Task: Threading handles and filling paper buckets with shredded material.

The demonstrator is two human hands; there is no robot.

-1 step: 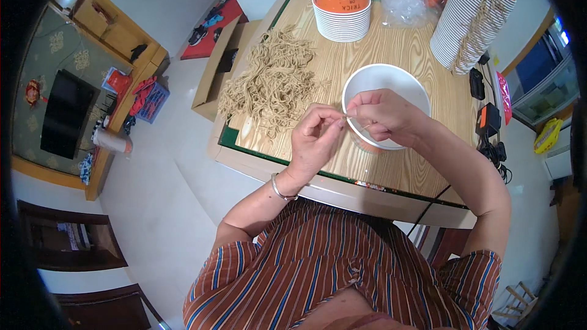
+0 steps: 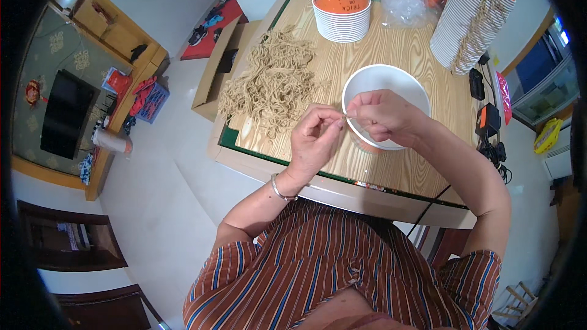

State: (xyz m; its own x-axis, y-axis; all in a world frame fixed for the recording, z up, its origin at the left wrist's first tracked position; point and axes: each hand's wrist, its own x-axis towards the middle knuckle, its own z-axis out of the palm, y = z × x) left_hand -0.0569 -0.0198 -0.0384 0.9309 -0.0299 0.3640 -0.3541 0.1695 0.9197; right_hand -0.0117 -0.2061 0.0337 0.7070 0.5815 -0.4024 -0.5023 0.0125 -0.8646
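Note:
My left hand (image 2: 315, 143) and my right hand (image 2: 391, 116) meet at the near left rim of a paper bucket (image 2: 382, 74), white inside with some orange on its outer wall. Both pinch a thin tan cord (image 2: 346, 116) between thumb and fingertips, the left beside the rim and the right over the bucket's mouth. Most of the cord is hidden by the fingers, and whether it passes through the bucket's wall I cannot tell. Left of the bucket lies a loose, tangled heap of tan cords (image 2: 272, 82) on the wood-grain table (image 2: 400, 168).
Behind the bucket stands a stack of orange and white paper buckets (image 2: 342, 21). A leaning stack (image 2: 468, 27) with cords along its side is at the far right, and a clear plastic bag (image 2: 403, 5) sits between. Black adapters (image 2: 488, 120) line the right edge; a cardboard box (image 2: 211, 82) stands left.

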